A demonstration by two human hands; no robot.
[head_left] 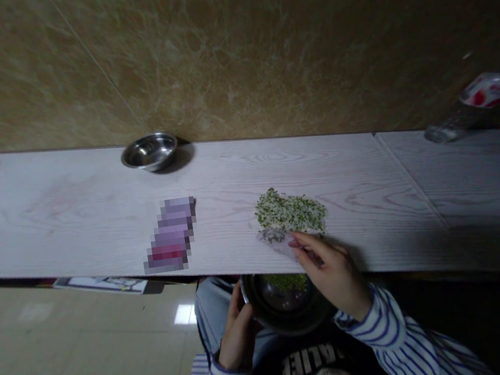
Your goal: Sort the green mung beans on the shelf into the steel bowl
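Just beyond the right hand [335, 270] lie small green-and-white bits [290, 210]; it pinches a thin, translucent plastic-looking film [275, 241], while the left hand [237, 333], lower down, grips a round, dark metal bowl [276, 321]. A jerky pull on the film could scatter bits past the bowl.

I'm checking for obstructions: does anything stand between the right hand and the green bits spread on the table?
Only the translucent plastic that the right hand holds, at the near edge of the green bits; nothing else visible stands between them.
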